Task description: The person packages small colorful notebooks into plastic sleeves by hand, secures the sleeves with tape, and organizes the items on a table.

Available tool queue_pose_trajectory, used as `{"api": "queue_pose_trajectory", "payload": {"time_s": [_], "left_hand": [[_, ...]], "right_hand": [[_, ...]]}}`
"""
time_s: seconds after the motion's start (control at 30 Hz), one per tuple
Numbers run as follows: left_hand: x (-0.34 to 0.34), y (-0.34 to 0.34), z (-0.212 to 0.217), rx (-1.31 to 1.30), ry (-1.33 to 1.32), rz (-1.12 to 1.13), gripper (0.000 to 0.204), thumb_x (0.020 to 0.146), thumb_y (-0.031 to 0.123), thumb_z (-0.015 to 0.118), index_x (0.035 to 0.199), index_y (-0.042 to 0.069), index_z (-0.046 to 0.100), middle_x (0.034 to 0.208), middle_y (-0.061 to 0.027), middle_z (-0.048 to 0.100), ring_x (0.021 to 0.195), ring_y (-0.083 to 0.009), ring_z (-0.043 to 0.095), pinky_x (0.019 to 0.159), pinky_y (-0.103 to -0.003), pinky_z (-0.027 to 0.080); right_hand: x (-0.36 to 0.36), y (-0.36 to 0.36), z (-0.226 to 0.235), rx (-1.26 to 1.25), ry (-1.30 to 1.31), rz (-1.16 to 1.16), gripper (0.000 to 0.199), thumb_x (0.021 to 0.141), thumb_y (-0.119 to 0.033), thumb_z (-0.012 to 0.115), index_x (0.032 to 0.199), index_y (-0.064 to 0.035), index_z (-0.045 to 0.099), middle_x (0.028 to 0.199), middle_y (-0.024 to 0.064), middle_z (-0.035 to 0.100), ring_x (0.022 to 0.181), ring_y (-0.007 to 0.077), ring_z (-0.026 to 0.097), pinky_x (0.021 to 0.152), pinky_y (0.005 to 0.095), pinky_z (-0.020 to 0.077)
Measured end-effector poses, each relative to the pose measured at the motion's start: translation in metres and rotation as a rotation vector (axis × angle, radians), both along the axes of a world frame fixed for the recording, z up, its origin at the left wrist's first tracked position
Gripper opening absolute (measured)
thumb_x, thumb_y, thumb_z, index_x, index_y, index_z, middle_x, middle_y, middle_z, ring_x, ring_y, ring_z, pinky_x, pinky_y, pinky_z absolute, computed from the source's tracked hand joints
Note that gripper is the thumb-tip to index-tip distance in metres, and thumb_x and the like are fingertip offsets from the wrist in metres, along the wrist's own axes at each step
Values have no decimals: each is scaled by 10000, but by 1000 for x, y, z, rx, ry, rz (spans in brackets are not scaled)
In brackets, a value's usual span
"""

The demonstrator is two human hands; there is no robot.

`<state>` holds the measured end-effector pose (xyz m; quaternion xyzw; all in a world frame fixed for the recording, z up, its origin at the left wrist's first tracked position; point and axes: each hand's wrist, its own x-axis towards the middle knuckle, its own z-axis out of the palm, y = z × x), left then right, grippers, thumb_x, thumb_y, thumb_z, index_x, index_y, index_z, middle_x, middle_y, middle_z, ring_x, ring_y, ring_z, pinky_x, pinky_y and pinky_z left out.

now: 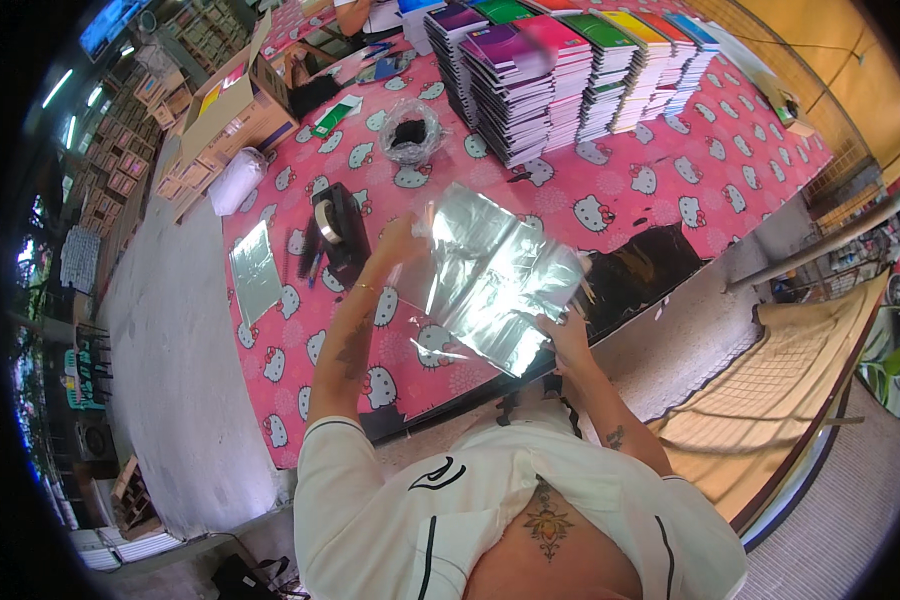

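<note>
A pink cartoon-cat tablecloth (295, 335) covers the broad worktable before you, where tall stacks of colorful notebooks (570, 85) rise at the far side and an open cardboard box (235, 130) sits to the far left. Glossy silvery plastic film (500, 275) lies at the near edge, between your hands. A smaller gray sheet (256, 272) rests apart at left, and a black tape dispenser (340, 235) stands nearer, touched by neither hand. Your left hand (400, 242) bends its fingers at the film's left edge; your right hand (567, 338) lies over its lower right edge, and whether either truly grips cannot be told. The handling looks midway: film spread out, no tape visible on it, remaining steps unclear.
</note>
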<state>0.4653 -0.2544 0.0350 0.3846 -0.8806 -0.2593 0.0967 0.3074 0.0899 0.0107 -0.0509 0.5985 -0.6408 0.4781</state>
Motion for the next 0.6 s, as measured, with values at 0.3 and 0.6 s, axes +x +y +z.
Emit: {"api": "queue_pose_trajectory", "payload": {"time_s": [0.3, 0.6], "left_hand": [[4, -10, -8, -199, -111, -13, 250, 725, 108, 631, 958, 17, 640, 901, -239, 658, 858, -450, 634, 725, -528, 494], [16, -27, 32, -235, -124, -81, 334, 816, 133, 645, 1148, 93, 649, 953, -206, 693, 922, -406, 659, 776, -504, 521]], "right_hand": [[-8, 19, -2, -71, -49, -151, 223, 957, -207, 640, 1116, -53, 613, 800, 4, 565, 718, 115, 580, 647, 280, 537], [-150, 34, 105, -209, 582, -394, 139, 969, -216, 606, 1015, -87, 628, 856, 3, 596, 637, 74, 575, 513, 210, 433]]}}
